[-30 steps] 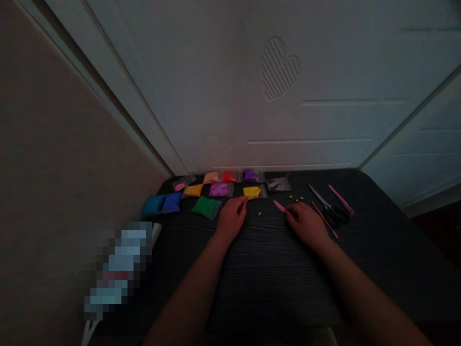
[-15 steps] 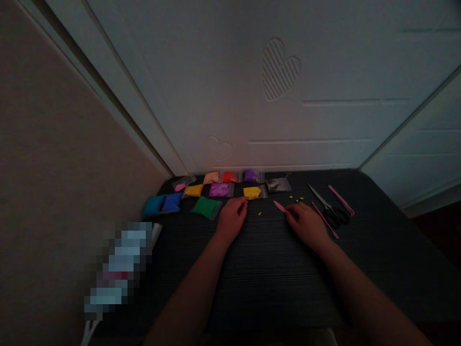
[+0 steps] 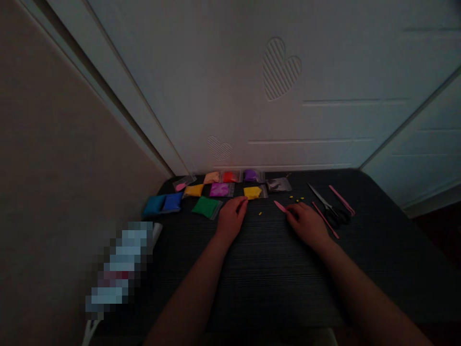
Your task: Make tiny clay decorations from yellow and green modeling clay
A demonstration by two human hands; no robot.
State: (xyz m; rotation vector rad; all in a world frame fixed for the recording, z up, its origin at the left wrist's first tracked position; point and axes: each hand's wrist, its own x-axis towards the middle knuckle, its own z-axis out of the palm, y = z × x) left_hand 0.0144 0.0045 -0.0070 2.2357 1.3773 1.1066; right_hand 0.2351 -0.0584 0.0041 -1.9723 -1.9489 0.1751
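Observation:
My right hand (image 3: 308, 223) rests on the dark table, closed around the handle of a pink plastic modelling knife (image 3: 280, 206). The blade points left and away from me. Between the hands a small yellow piece (image 3: 260, 213) lies on the tabletop. My left hand (image 3: 232, 218) is on the table with thumb and fingertips drawn together; whatever may be between them is too small to make out. Just beyond those fingertips lies a clear bag of yellow clay (image 3: 252, 192). Several small yellow bits (image 3: 297, 200) lie beyond my right hand.
Scissors (image 3: 326, 204) and thin pink tools (image 3: 342, 201) lie right of my right hand. Bags of coloured clay, including a green one (image 3: 206, 207) and a blue one (image 3: 172, 202), spread along the back left. A blurred-out white object (image 3: 122, 264) stands at left. A white panel (image 3: 230, 96) rises behind the table (image 3: 266, 278).
My left hand's fingers have shifted slightly, the index finger now straighter beside the thumb. My right hand and the pink knife stay in place.

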